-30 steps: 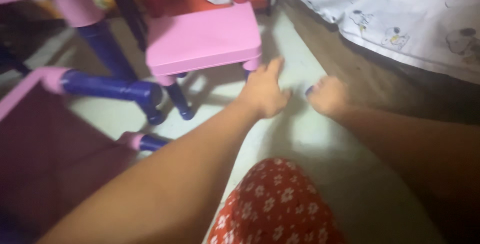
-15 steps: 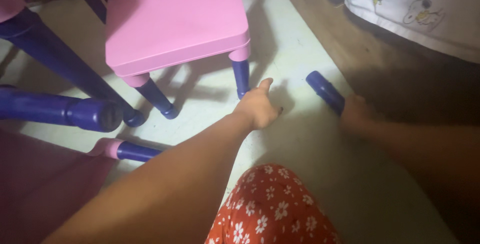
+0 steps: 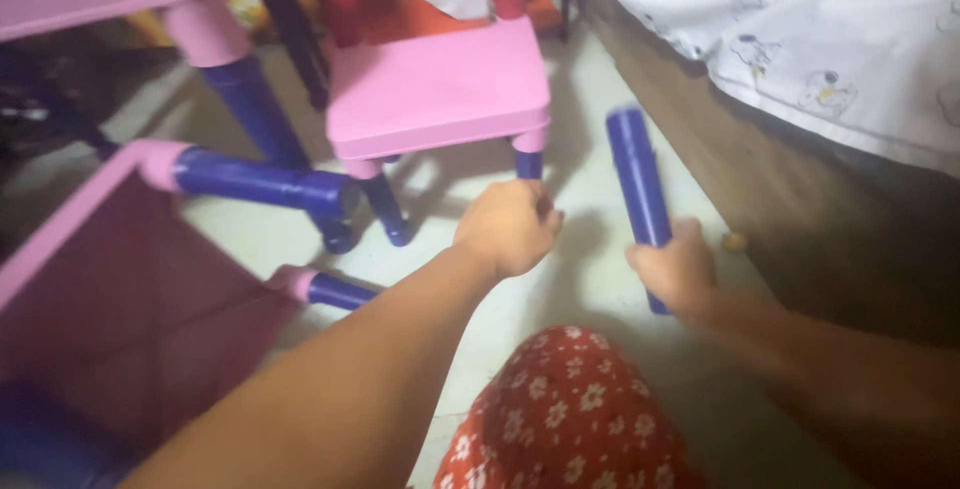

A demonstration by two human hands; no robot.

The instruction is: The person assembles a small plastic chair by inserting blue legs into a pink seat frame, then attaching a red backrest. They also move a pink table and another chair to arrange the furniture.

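The right hand (image 3: 675, 271) is closed around the near end of a blue tube (image 3: 638, 189), a plastic leg that slants away from it over the pale floor (image 3: 590, 289) toward the far side, close to the wooden side of the bed (image 3: 790, 199). The left hand (image 3: 508, 226) is curled loosely with its knuckles up, holding nothing (its fingertips are turned away, so I cannot tell whether they touch anything). It sits just in front of the near right leg of a small pink chair (image 3: 440, 84) with a red back, which stands upright on the floor on short blue legs. To the left lies a pink table (image 3: 130, 289) tipped on its side, two of its blue legs (image 3: 265, 181) pointing sideways toward the chair. A white printed bedsheet (image 3: 800, 19) hangs over the bed's edge at the top right. A red cloth with white flowers (image 3: 570, 419) covers the person's knee at the bottom, between the two forearms.
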